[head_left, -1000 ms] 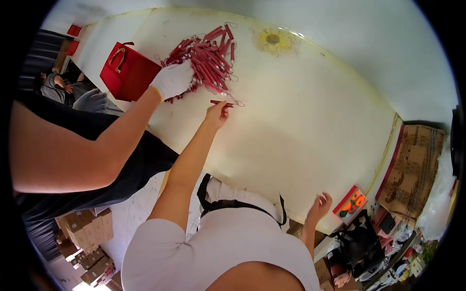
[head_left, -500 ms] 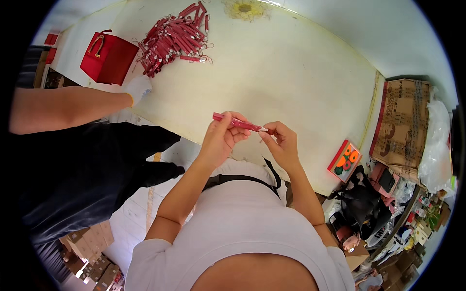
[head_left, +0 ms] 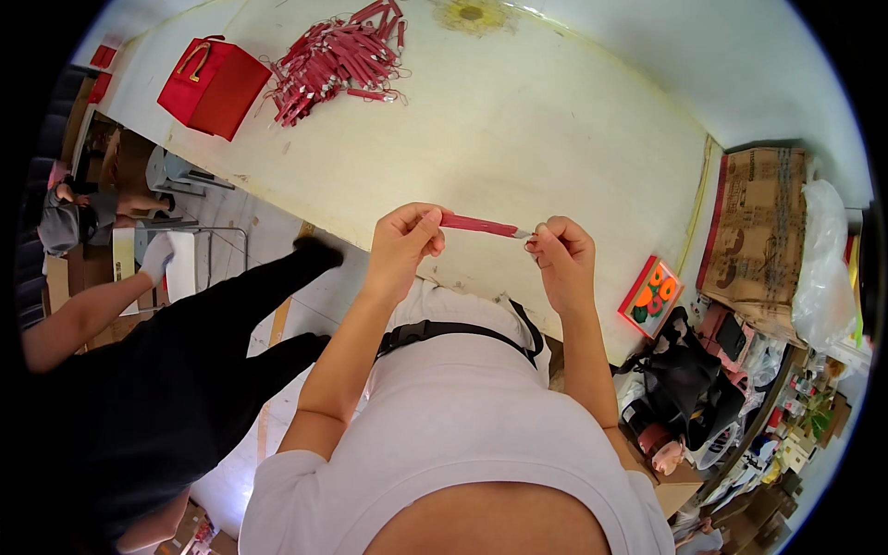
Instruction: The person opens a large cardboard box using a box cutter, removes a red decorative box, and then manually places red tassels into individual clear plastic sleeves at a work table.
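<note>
Looks like a small workshop or packing room. Big pale table (head_left: pixel 555 129) just beyond the left hand (head_left: pixel 403 242), with a heap of red sticks (head_left: pixel 333 57) and a red gift bag (head_left: pixel 213 85) far off at its end. Right of the right hand (head_left: pixel 561 261), a brown cardboard box (head_left: pixel 763 231), bags and boxes piled on the floor.

Slim red strip (head_left: pixel 479 224) spans between left hand (head_left: pixel 404 242) and right hand (head_left: pixel 561 261), above pale long table (head_left: pixel 555 139). Heap of red strips (head_left: pixel 335 57) lies on table, far left; red paper gift bag (head_left: pixel 214 87) just left of heap.
</note>
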The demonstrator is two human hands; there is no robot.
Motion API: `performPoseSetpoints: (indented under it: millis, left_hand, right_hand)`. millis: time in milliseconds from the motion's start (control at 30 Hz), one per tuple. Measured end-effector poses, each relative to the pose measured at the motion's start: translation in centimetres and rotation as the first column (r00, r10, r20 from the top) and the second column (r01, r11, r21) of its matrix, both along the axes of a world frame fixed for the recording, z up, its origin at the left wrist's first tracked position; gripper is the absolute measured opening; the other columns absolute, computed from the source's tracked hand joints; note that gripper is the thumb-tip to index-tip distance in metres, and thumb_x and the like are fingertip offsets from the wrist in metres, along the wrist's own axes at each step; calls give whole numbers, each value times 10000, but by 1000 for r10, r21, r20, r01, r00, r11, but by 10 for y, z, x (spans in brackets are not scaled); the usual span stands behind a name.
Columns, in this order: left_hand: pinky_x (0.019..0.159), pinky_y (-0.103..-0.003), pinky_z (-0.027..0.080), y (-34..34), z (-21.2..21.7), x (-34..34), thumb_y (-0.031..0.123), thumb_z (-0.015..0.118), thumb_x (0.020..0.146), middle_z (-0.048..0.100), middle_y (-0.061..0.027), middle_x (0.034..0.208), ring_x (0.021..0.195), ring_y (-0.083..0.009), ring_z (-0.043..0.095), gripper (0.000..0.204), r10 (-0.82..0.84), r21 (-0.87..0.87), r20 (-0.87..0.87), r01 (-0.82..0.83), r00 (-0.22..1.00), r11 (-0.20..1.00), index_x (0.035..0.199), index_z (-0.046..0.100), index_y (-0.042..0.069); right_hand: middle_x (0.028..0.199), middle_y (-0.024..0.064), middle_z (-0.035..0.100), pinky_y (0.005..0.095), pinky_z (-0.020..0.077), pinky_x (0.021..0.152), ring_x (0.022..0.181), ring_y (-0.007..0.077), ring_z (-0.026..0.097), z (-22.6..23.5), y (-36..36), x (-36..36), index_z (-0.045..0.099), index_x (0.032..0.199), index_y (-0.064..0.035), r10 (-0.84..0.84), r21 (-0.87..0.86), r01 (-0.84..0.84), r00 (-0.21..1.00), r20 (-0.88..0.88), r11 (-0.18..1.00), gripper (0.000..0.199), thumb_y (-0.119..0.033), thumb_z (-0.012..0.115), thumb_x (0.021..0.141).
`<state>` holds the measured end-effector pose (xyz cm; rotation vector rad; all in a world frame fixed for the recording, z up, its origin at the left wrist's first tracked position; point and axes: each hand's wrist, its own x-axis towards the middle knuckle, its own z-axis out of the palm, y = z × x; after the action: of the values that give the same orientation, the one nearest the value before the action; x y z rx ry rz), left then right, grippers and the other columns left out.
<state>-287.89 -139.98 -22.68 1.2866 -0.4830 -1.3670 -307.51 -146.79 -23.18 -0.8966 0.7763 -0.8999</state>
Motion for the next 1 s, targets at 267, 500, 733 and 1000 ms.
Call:
performPoseSetpoints:
  millis: [267,500,733,1000]
  left_hand:
    - [546,-216,426,22,2,30,148,490,878,539,-26,641,585,-103,515,180,-127,9,83,126,988,992,829,578,0]
    - [601,-230,437,28,10,89,88,579,798,560,-31,714,645,-107,540,100,-168,-77,-31,166,985,983,868,541,28]
    - [675,-224,468,45,2,189,-5,574,779,575,-25,795,739,-93,570,139,-153,-106,12,153,988,983,915,546,7]
    - [725,-271,487,70,39,310,-52,523,803,603,-107,888,784,-168,605,188,-114,-239,101,135,988,961,982,572,-26]
  right_hand:
    - [600,-33,354,188,308,484,594,75,437,20,-3,33,289,589,-121,-87,225,0,921,379,974,334,-19,492,834]
    - [559,-33,324,189,278,462,551,73,364,31,4,99,255,579,-123,-51,219,-43,912,407,975,351,6,485,812]
    - [534,-36,287,213,253,461,492,65,250,33,18,209,244,576,-122,0,239,-117,899,438,964,354,32,492,777]
    - [531,-43,287,215,254,477,485,60,254,25,32,322,249,583,-128,32,253,-170,882,471,952,339,23,485,774]
